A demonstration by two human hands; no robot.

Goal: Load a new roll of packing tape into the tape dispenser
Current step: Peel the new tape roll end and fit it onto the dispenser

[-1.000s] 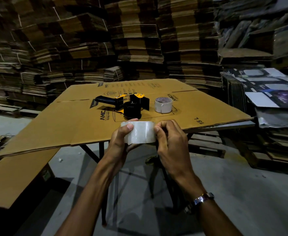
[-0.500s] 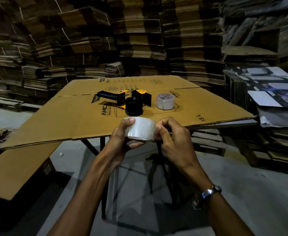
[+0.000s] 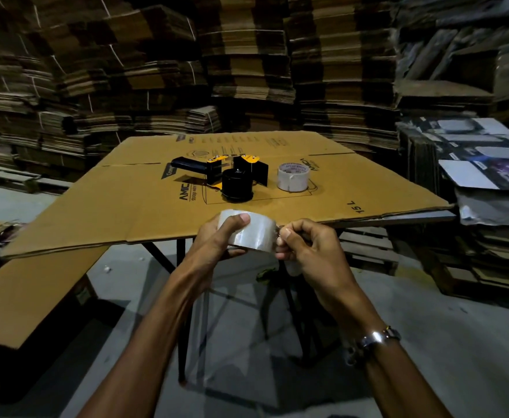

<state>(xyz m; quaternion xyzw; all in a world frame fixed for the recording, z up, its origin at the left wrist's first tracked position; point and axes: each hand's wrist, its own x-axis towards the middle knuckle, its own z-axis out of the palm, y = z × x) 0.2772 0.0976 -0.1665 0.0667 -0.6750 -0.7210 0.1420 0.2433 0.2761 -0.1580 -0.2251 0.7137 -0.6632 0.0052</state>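
Note:
I hold a clear roll of packing tape (image 3: 254, 235) in front of the table's near edge. My left hand (image 3: 217, 242) grips the roll from the left, thumb on top. At the roll's right side my right hand (image 3: 310, 248) pinches the loose tape end with thumb and curled fingers. The black and yellow tape dispenser (image 3: 232, 176) lies on its side on the flattened cardboard sheet (image 3: 126, 206), its black hub bare and facing up. A second, whitish tape roll (image 3: 293, 177) lies flat just right of the dispenser.
The cardboard sheet covers a folding table with black legs (image 3: 183, 297). Tall stacks of flattened cartons (image 3: 247, 70) fill the background. Printed sheets (image 3: 488, 164) are piled at the right. Another cardboard piece (image 3: 30, 291) lies low at the left over the concrete floor.
The roll has tilted and my right hand has slid from gripping the roll's right side to pinching at its edge. The dispenser and the second roll have not moved.

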